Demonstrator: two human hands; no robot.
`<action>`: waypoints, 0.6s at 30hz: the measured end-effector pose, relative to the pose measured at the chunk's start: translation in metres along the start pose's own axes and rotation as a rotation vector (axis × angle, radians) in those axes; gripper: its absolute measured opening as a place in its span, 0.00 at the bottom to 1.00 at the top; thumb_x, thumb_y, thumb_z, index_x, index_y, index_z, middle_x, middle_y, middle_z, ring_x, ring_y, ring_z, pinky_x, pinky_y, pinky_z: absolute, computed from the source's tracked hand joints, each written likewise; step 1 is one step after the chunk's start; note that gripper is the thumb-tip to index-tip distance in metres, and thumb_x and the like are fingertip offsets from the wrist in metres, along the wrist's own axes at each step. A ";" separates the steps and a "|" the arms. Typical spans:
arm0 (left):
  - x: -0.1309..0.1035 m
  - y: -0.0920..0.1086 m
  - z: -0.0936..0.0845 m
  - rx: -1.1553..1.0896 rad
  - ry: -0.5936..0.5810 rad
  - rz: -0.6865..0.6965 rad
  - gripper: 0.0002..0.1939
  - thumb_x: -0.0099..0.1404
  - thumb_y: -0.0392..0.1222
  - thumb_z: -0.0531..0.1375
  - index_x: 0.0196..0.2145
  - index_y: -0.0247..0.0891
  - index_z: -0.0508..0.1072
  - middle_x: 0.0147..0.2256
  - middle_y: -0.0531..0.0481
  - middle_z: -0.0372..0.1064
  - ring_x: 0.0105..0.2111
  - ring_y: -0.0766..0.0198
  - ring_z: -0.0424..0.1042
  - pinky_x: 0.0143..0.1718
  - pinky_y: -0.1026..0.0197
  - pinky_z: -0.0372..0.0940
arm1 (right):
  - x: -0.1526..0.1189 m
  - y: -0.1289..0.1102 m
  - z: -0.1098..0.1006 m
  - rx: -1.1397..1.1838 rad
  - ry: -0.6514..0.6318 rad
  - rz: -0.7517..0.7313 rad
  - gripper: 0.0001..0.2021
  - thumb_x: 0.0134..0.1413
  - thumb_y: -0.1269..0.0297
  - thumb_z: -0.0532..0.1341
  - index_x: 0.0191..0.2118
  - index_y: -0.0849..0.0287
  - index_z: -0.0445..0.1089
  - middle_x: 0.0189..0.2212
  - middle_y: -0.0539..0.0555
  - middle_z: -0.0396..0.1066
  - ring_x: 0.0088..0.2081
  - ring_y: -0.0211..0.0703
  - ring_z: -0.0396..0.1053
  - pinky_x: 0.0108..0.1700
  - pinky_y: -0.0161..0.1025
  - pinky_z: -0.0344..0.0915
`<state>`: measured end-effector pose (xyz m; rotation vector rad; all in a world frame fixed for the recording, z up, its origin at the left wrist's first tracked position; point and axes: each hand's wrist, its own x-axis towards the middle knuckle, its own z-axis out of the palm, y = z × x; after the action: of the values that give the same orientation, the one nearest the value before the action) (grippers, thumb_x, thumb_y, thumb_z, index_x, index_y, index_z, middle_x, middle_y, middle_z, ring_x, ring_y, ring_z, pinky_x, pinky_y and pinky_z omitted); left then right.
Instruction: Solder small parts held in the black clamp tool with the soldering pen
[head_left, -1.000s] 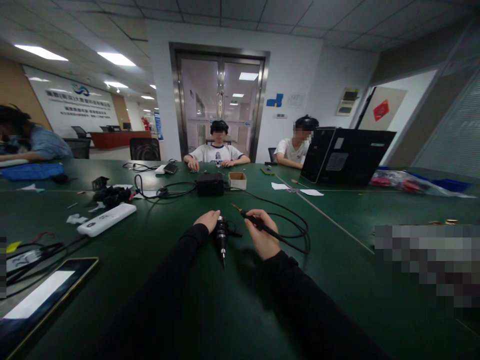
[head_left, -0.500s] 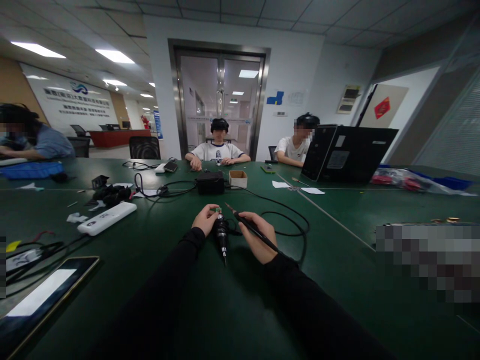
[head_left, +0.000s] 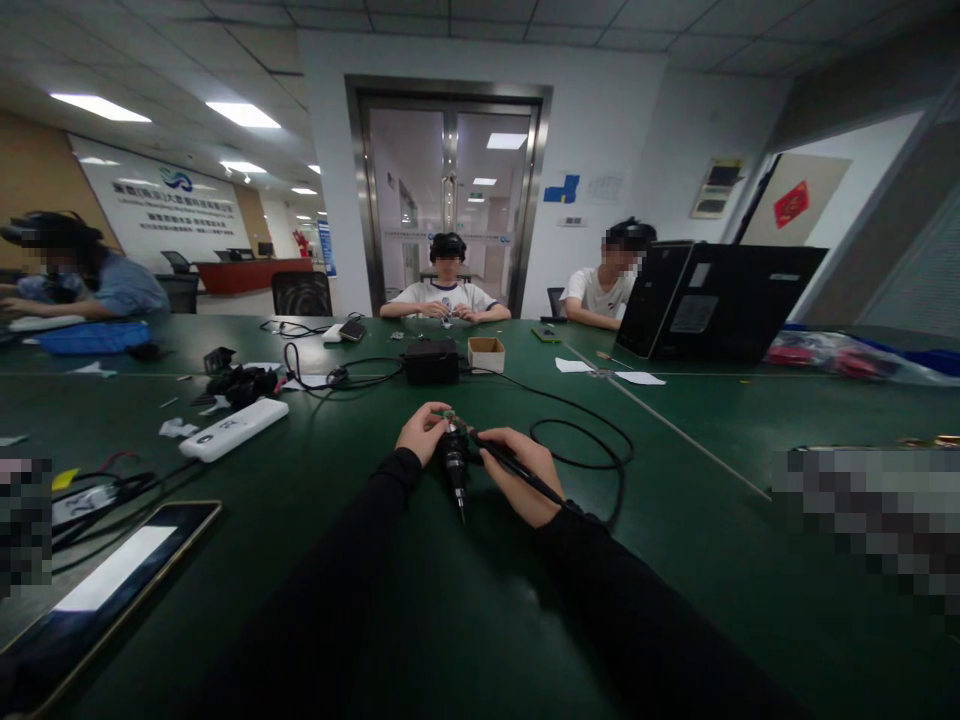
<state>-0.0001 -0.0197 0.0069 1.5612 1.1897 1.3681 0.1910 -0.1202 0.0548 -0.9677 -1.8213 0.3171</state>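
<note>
My left hand [head_left: 422, 432] is closed, its fingertips pinching a small green circuit board [head_left: 448, 413] at the back end of a black tool. This black tool [head_left: 454, 458] lies on the table between my hands, its pointed metal tip towards me. In my right hand [head_left: 529, 472] is a slim black soldering iron [head_left: 517, 467], gripped like a pen. Its tip is at or very near the board; whether they touch I cannot tell. A black cable [head_left: 581, 465] loops over the table to the right of my right hand.
Beyond my hands stand a black box [head_left: 431, 362] and an open cardboard box [head_left: 486, 355]. Left are a white power strip [head_left: 236, 430] and a phone [head_left: 112, 590]. A computer case [head_left: 720, 300] stands at right. Several people sit around the green table [head_left: 705, 560].
My right hand has brought the soldering iron's tip leftward and down to the circuit board. The whole view has shifted slightly, with things appearing further right.
</note>
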 end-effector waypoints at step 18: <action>0.000 0.001 0.000 0.023 0.021 0.017 0.13 0.57 0.39 0.59 0.41 0.38 0.72 0.33 0.49 0.74 0.37 0.62 0.73 0.46 0.57 0.65 | -0.001 -0.003 0.000 -0.014 -0.018 0.006 0.09 0.53 0.67 0.58 0.40 0.55 0.72 0.36 0.52 0.76 0.36 0.42 0.73 0.41 0.40 0.69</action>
<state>0.0004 -0.0200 0.0078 1.5800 1.2105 1.3895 0.1892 -0.1225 0.0562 -0.9833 -1.8397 0.3186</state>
